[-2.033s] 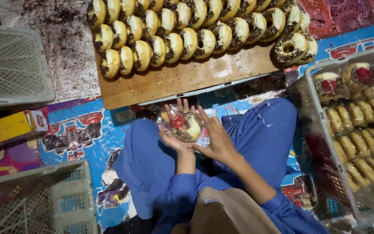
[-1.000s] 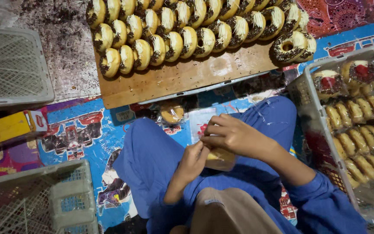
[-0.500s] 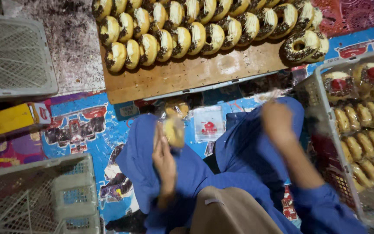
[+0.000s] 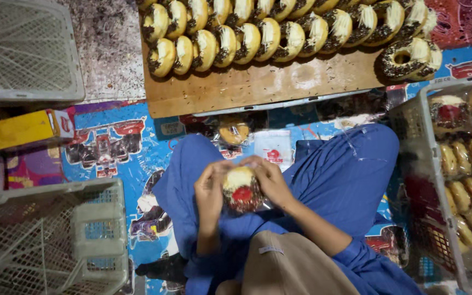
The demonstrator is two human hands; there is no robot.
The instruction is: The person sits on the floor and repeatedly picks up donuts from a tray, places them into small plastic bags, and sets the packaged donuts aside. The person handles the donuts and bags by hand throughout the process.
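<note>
A bagged donut [image 4: 240,189] is now gripped between the left hand [image 4: 210,191] and right hand [image 4: 270,180], both closed on it over the lap; half a second earlier only the left held one, so bagging appears underway.

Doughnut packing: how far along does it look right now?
Done: wrapped doughnuts already fill the white crate on the right. In hand: the left hand and right hand hold one doughnut in a clear bag over the lap. Left: rows of unwrapped chocolate-topped doughnuts on the wooden board, and one bagged doughnut lying on the mat.
</note>
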